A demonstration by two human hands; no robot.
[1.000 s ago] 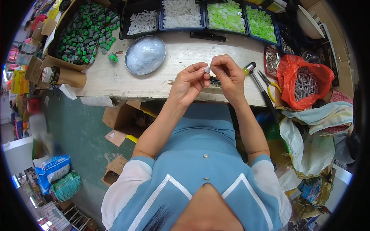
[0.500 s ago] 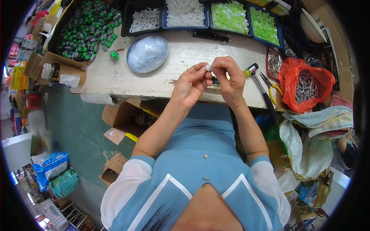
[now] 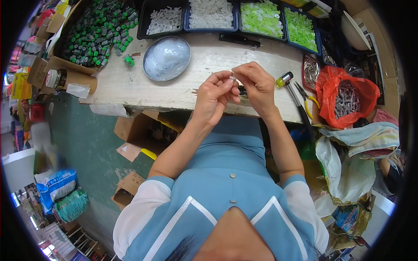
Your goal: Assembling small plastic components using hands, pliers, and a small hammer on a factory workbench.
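Over the table's front part, my left hand [image 3: 213, 96] pinches a small white plastic piece [image 3: 233, 78] between thumb and fingertips. My right hand [image 3: 257, 87] is beside it, closed in a pinch, its fingertips at the upper end of the piece. Whether those fingers hold a second part is hidden. Beneath the hands a small dark object [image 3: 242, 90] shows in part on the table. A hammer [image 3: 297, 99] with a yellow-green head end lies right of my right hand, with yellow-handled pliers [image 3: 308, 100] beside it.
Along the back stand trays of clear parts [image 3: 210, 30] and green parts [image 3: 262, 36]. A shallow metal bowl [image 3: 188, 51] holds something whitish. Green-and-grey pieces [image 3: 98, 37] fill the back left. A red bag [image 3: 324, 89] of grey parts stands right. A black-handled tool [image 3: 239, 41] lies before the trays.
The white piece has turned from its round face to a narrower side. My right fingers have shifted slightly up and left over it; my left hand has barely moved.
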